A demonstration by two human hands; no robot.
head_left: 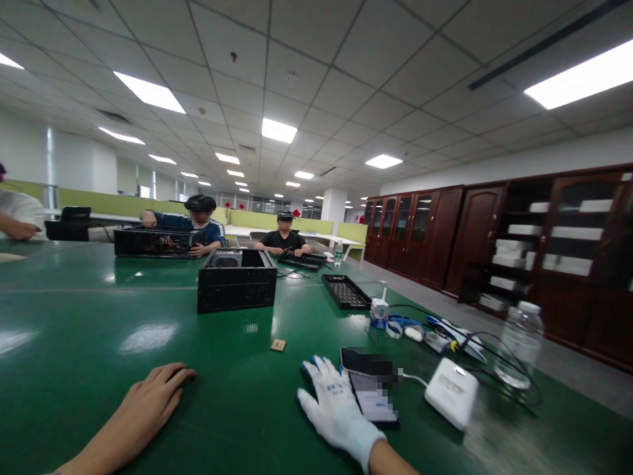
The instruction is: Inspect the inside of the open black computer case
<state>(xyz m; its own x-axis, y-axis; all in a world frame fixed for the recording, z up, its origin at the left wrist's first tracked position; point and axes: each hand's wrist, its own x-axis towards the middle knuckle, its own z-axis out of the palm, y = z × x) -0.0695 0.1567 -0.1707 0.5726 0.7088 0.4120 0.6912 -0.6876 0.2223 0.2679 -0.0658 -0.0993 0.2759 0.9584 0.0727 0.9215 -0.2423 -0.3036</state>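
My left hand point(155, 396) is bare and rests palm down on the green table point(217, 429), its fingers stretched out and nothing in them. A white glove with blue fingertips covers my right hand point(332, 399), which lies flat with the fingers spread. Right beside it are two phones, a dark one point(363, 361) behind and one with a lit screen point(372, 399) by the glove's edge. Beyond both hands lies a small square gold-coloured chip point(277, 345), like a computer processor. Farther back stands a black computer case point(237, 287) with its top open.
A white charger box point(452, 394) with a cable, a water bottle point(519, 346) and tangled cables and tools point(445, 336) sit at the right. Behind are a black perforated panel point(346, 291) and two co-workers, one holding another case point(158, 242). A third person is partly visible at left.
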